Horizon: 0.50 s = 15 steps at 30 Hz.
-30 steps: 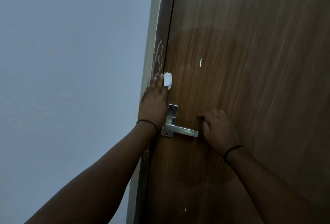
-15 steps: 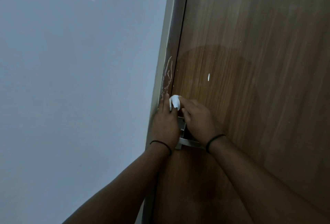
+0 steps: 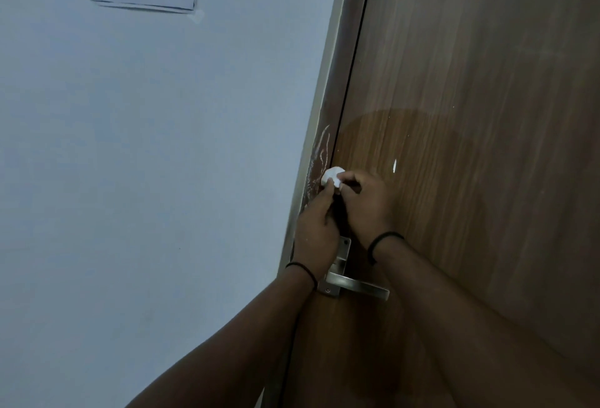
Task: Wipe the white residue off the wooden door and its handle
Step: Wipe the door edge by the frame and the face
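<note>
Both hands meet at door (image 3: 470, 147) edge above handle (image 3: 357, 285). Left hand (image 3: 316, 229) and right hand (image 3: 363, 203) fingers pinch white wad (image 3: 331, 176), perhaps tissue. White streaks (image 3: 319, 154) on frame.

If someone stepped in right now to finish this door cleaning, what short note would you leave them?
Left hand and right hand: both pinch the white wipe at the door's latch edge, above the handle.
Done: cannot tell what is already wiped.
Left: white scratchy residue on the frame edge just above the wipe, a white fleck on the door, then the handle.
</note>
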Motion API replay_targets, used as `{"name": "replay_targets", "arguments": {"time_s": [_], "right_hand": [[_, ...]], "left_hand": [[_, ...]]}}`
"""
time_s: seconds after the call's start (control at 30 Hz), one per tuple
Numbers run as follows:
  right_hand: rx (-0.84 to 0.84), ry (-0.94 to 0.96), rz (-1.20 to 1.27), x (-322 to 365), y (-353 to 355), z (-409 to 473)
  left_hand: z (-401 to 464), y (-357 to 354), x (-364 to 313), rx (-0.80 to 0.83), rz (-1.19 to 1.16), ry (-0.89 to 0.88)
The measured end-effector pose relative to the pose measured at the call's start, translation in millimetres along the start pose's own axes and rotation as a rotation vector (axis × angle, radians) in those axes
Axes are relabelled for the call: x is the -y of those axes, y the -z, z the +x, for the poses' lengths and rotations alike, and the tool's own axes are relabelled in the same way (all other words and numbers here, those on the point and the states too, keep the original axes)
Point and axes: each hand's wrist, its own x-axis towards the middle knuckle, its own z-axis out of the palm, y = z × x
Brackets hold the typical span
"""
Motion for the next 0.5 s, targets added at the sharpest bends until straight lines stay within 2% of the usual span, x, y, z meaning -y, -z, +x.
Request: {"name": "replay_targets", "arguments": {"time_s": [0.07, 0.13, 0.2, 0.3, 0.37, 0.5], "right_hand": [[-0.024, 0.139, -0.148, 4, 1, 10], [0.043, 0.279, -0.299, 2, 1, 18], [0.120, 0.382, -0.428, -1, -1, 27], [0.130, 0.489, -0.508, -3, -4, 38], [0.121, 0.516, -0.522, -3, -2, 46], [0.066, 0.564, -0.500, 8, -1, 72]], "left_hand": [[11, 1, -4, 0.024, -0.077, 0.083], [27, 3, -11, 0.050, -0.334, 0.225], [42, 8, -17, 0.081, -0.532, 0.290], [55, 13, -17, 0.079, -0.612, 0.322], [52, 12, -14, -0.009, -0.552, 0.326], [16, 6, 5, -0.078, -0.070, 0.082]]}}
